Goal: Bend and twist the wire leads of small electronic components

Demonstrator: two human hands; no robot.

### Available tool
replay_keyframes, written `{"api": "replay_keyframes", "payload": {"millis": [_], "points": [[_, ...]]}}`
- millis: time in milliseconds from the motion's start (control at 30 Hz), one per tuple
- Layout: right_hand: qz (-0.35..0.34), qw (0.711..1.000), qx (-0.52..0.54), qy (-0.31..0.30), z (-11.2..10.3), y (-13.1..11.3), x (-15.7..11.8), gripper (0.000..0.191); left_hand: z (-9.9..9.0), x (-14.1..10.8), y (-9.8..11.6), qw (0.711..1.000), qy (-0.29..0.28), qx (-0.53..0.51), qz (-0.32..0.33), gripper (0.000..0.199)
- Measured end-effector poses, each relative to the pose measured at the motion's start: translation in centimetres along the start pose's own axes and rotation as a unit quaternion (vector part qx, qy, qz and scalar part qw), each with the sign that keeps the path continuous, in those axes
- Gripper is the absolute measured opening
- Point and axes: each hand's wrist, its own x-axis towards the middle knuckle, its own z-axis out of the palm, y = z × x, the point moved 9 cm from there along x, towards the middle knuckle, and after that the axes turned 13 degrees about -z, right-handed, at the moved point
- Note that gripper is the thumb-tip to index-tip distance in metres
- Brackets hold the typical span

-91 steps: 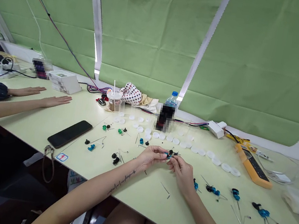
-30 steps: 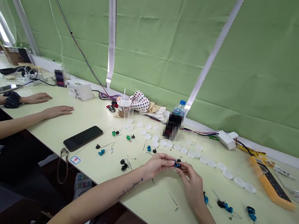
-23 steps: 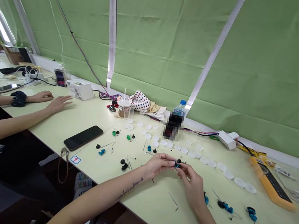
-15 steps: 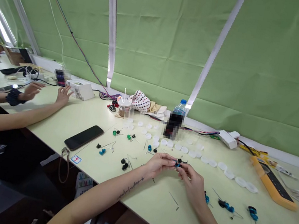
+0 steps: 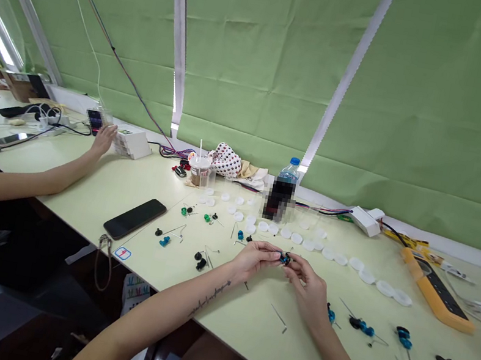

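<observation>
Above the table, my left hand (image 5: pixel 260 257) and my right hand (image 5: pixel 306 283) meet, both pinching a small blue and black part (image 5: pixel 285 258) between their fingertips. Its exact kind is too small to make out. A bent hex key (image 5: pixel 279 318) lies on the table just below my hands. To the right are blue and black parts (image 5: pixel 362 327) with thin metal keys. More such sets, with blue pieces (image 5: pixel 164 241), black pieces (image 5: pixel 199 261) and green pieces (image 5: pixel 207 218), lie left of my hands.
Small white round caps (image 5: pixel 298 238) run in a curved row behind my hands. A phone (image 5: pixel 135 218) lies left, an orange meter (image 5: pixel 438 289) right. At the back stand a drink cup (image 5: pixel 199 171) and a bottle (image 5: pixel 282 193). A co-worker's hand (image 5: pixel 103 138) touches a white box (image 5: pixel 133 142).
One of the co-worker's hands has left view, and the other has shifted slightly up toward the box and phone. My hands keep hold of the small part, barely moved.
</observation>
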Motion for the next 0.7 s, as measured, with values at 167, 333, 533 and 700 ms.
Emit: {"api": "replay_keyframes", "payload": {"millis": [167,333,533,700], "points": [[-0.023,1.0,-0.004,0.011,-0.08,-0.31,0.17,0.035,0.03,-0.01,-0.05,1.0,-0.001,0.005,0.0,0.032],[-0.015,1.0,-0.001,0.0,0.1,0.17,0.1,0.031,-0.07,0.09,-0.27,1.0,0.0,0.007,0.0,0.032],[0.0,1.0,0.015,0.002,0.08,0.12,0.0,0.036,0.03,0.07,-0.35,1.0,-0.002,0.008,-0.005,0.032],[0.011,1.0,0.022,-0.006,0.18,0.13,-0.08,0.036,-0.2,0.14,-0.55,1.0,0.002,0.009,-0.011,0.032]]}}
